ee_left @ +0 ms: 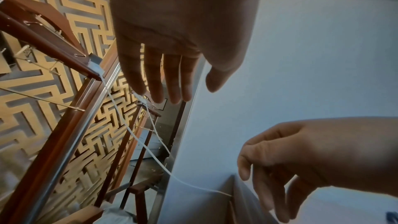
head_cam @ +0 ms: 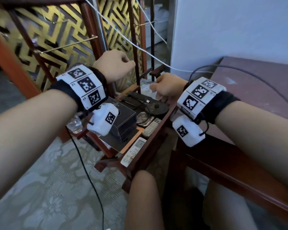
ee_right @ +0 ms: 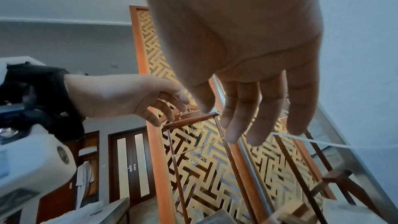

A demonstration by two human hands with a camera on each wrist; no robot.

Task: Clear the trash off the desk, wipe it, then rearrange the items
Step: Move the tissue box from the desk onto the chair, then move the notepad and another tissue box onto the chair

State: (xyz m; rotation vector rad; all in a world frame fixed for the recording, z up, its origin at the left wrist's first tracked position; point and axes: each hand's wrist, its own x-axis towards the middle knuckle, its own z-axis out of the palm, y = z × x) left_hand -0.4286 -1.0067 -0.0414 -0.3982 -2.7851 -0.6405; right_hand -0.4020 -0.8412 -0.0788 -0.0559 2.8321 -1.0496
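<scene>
My left hand [head_cam: 115, 67] is raised above a small wooden side table [head_cam: 158, 138], fingers hanging relaxed and holding nothing; the left wrist view shows its fingers [ee_left: 172, 81] straight and apart. To its right and a little lower, my right hand [head_cam: 166, 87] has loosely bent fingers and is empty too; the right wrist view shows its palm [ee_right: 247, 108] bare. On the side table lie a black box [head_cam: 123, 123], a grey remote [head_cam: 151, 127], a white remote [head_cam: 133, 151], a glass ashtray [head_cam: 144, 117], a dark round tray [head_cam: 156, 107] and a sheet of paper [head_cam: 145, 88].
A purple-brown desk [head_cam: 256, 97] stands at the right against the white wall, with a black cable [head_cam: 239, 70] looping over it. A white cable [head_cam: 140, 48] runs slantwise past both hands. A plastic bottle [head_cam: 75, 124] sits at the side table's left. A gold lattice screen [head_cam: 56, 30] stands behind.
</scene>
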